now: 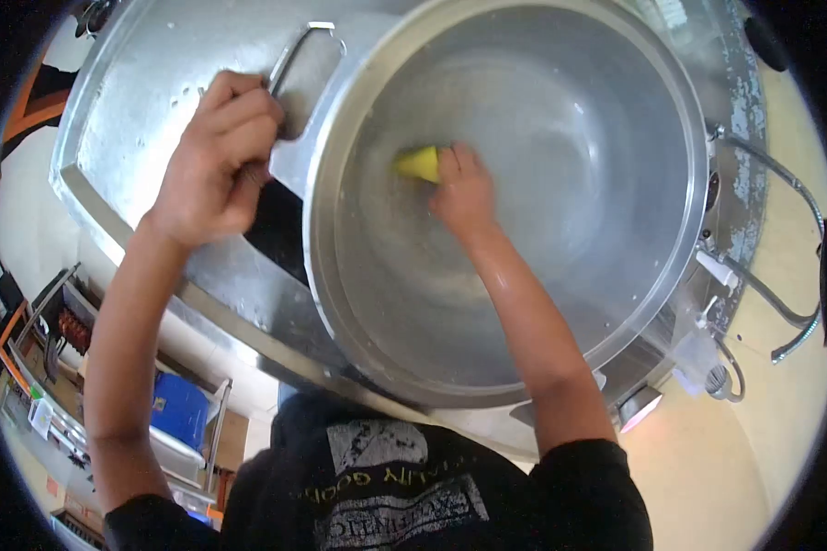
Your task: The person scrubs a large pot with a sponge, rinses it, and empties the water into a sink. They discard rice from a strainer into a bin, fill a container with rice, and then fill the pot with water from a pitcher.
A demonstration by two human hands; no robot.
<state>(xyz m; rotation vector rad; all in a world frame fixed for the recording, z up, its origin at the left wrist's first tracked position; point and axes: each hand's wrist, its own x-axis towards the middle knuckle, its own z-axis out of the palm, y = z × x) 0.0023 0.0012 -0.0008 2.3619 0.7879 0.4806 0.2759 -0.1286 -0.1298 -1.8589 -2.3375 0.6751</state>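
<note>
A large round metal pan [560,303] with a wide rim fills the middle of the head view. My left hand [220,156] is closed around the pan's loop handle [296,53] on the left side. Inside the pan, my right hand [466,188] grips a yellow sponge [419,165] and presses it on the inner surface, left of the centre. The metal in there looks wet and cloudy. The part of the sponge under my fingers is hidden.
The pan rests over a steel sink counter [147,101] with a raised edge. Flexible metal hoses [781,174] and a plastic bottle [698,354] are at the right. On the lower left stands a rack with a blue container [179,410].
</note>
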